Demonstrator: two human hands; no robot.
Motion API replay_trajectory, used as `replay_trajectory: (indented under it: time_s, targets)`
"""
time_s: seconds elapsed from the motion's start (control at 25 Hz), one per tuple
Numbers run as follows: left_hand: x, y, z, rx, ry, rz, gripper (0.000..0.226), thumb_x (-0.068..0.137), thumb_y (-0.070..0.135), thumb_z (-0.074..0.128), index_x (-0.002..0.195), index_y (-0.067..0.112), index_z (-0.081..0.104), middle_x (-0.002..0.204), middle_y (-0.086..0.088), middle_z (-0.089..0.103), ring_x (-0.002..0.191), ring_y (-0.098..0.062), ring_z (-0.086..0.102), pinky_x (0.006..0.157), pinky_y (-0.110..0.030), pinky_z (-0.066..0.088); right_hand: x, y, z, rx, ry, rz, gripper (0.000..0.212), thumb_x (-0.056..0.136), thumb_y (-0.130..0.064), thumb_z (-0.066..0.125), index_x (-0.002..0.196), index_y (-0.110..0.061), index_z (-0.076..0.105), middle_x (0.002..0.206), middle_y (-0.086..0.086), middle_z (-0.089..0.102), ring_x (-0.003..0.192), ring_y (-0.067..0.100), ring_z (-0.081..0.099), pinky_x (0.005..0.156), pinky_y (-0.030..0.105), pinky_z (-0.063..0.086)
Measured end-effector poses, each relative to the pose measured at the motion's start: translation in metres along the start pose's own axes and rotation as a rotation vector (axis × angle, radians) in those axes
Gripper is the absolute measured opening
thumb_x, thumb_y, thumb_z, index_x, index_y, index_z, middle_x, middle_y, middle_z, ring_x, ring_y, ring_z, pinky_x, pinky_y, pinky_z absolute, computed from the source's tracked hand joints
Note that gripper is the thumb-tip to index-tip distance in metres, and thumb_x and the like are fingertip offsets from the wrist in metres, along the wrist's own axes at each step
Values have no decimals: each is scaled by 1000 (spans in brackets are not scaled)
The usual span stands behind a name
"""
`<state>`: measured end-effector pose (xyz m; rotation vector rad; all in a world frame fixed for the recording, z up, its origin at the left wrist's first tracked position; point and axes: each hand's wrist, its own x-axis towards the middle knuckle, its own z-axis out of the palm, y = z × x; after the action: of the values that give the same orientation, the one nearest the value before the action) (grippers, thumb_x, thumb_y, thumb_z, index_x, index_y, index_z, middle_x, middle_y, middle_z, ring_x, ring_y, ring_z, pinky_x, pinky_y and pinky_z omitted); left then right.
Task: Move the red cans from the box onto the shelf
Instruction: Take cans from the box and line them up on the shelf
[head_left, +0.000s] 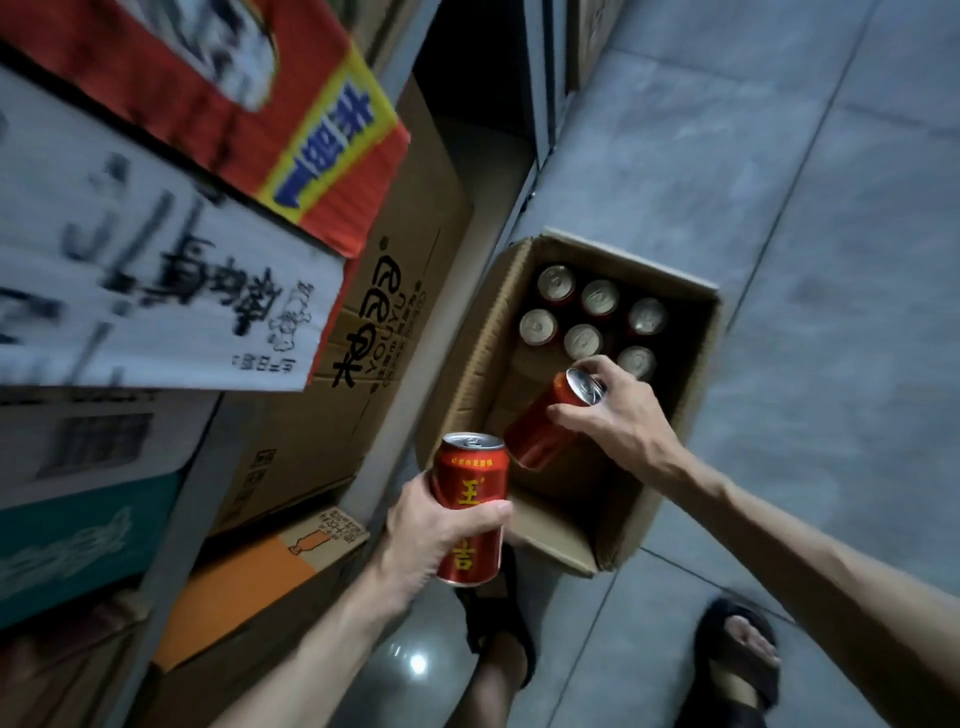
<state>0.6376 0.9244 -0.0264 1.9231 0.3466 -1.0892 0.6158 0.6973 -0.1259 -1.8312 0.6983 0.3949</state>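
Two held, six boxed

Item 1: upright red aluminium can with yellow characters (470, 514), wrapped by my left hand (426, 535), thumb across its front.
Item 2: tilted red aluminium can (543, 426), gripped near its silver top by my right hand (623, 410).
Item 3: six gold-topped red cans (583, 341), standing just beyond my right fingertips inside the open brown cardboard box (696, 374).
Item 4: grey metal shelf (171, 551) bearing stacked cartons (291, 447), left of my left knuckles.
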Motion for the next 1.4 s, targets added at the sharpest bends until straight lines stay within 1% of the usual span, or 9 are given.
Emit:
replay_trajectory:
  time_s: [0.2,0.4,0.52,0.72,0.88,1.0,1.12,1.32,1.4]
  targets:
    - [-97,97,11,-291,-208,-15,54,50,33,88,100,20,73,94,-13,74,85,-31,71,71,-39,58,-114,-100,-125,347,-42,-52,48,64,-45,74,111,-38,68,90,-15,73,79,-2,66,66,11,47]
    - [-223,216,-11,-428,-426,39,57,51,35,93,104,25,75,101,-13,75,90,-29,73,69,-39,59,-227,-236,-221,502,-86,-147,53,71,-29,76,122,-36,66,117,-7,70,103,7,68,76,14,52]
    - [-313,281,-33,-424,-422,134,59,56,35,91,111,30,71,114,-14,72,106,-34,68,81,-46,56,-301,-322,-256,555,-74,-214,65,71,-25,75,133,-28,55,121,-3,65,101,5,68,73,13,53]
    - [-455,349,-70,-439,-310,315,48,60,37,88,105,33,73,112,-9,73,104,-28,70,78,-36,58,-404,-430,-269,627,-83,-305,66,70,-29,83,127,-23,50,113,8,68,95,22,70,64,16,55]
    - [-553,351,-105,-535,-208,370,65,56,35,91,116,32,66,116,-9,72,109,-30,68,87,-46,56,-471,-489,-261,640,-254,-385,67,71,-40,87,124,-30,47,109,24,66,69,18,67,50,15,51]
    - [-606,329,-127,-713,-145,398,76,48,29,96,117,26,65,109,-13,74,100,-32,71,73,-44,59,-498,-528,-249,637,-363,-470,65,68,-29,88,125,-21,56,114,11,70,99,26,71,75,31,59]
    - [-649,295,-148,-967,-60,375,95,35,22,99,121,7,60,107,-24,72,93,-40,72,69,-50,59,-526,-561,-219,615,-559,-440,52,65,-28,84,114,-29,66,110,7,73,102,27,71,78,40,59]
    - [-697,243,-188,-1033,94,459,63,27,29,99,83,8,80,91,-21,75,78,-35,75,59,-43,60,-560,-596,-151,429,-706,-457,56,61,-43,86,112,-32,64,110,4,73,103,23,70,83,41,59]
    - [-709,220,-205,-1036,195,463,69,28,32,98,90,9,78,93,-20,76,79,-32,75,60,-40,60,-573,-605,-120,353,-725,-475,68,61,-53,86,117,-28,59,111,0,72,101,14,70,76,28,59]
